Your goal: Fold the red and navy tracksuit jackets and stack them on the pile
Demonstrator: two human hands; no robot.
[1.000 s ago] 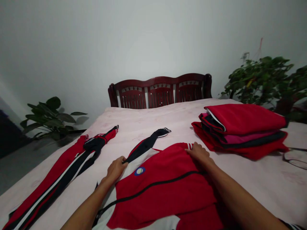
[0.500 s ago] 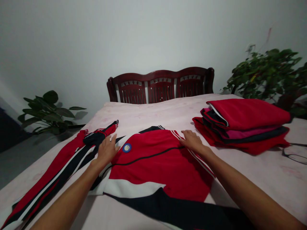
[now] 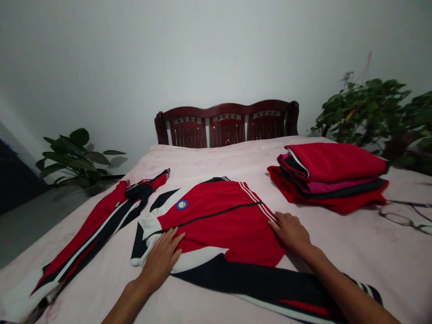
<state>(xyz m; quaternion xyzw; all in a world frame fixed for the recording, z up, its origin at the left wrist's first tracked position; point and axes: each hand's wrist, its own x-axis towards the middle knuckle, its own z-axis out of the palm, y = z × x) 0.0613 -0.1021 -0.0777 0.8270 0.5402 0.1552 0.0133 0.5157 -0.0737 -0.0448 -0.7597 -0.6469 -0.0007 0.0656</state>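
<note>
a broad-leaved green plant stands on the floor at the far left, beside a bed covered in a pale pink sheet. red track trousers with black and white side stripes lie stretched out along the bed's left side. the left hand rests flat, fingers spread and gripping nothing, on the white lower panel of a red, white and navy zip-up sports jacket laid out at the middle of the bed. the right hand lies palm down, fingers loosely extended, on the jacket's striped right edge. a carved dark-red wooden headboard stands behind. a stack of folded red and navy garments sits to the right, then thin-framed black glasses and a bushy green plant.
</note>
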